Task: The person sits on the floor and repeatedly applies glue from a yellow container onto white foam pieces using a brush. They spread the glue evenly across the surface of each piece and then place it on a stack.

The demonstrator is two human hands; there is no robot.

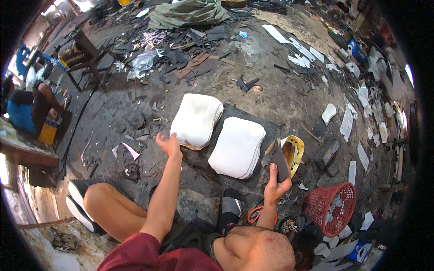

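Two stacks of white sheets with rounded corners lie side by side on the ground before me: a left stack [196, 118] and a right stack [237, 147]. My left hand [168, 145] is at the near left corner of the left stack, fingers apart and holding nothing. In my right hand [276, 186] is a flat dark grey piece [280, 163], gripped at its lower end with the thumb along it. Just beyond that piece sits a yellow container [296, 151] with brown stains inside, partly hidden by the piece. A dark board [270, 128] shows under the right stack.
Near my right leg stand a red plastic basket [326, 208] with scraps in it and an orange loop-shaped handle [256, 215]. Dark offcuts [192, 67] and white paper strips [299, 47] litter the floor. At the far left, another person [31, 108] sits by a table [31, 151].
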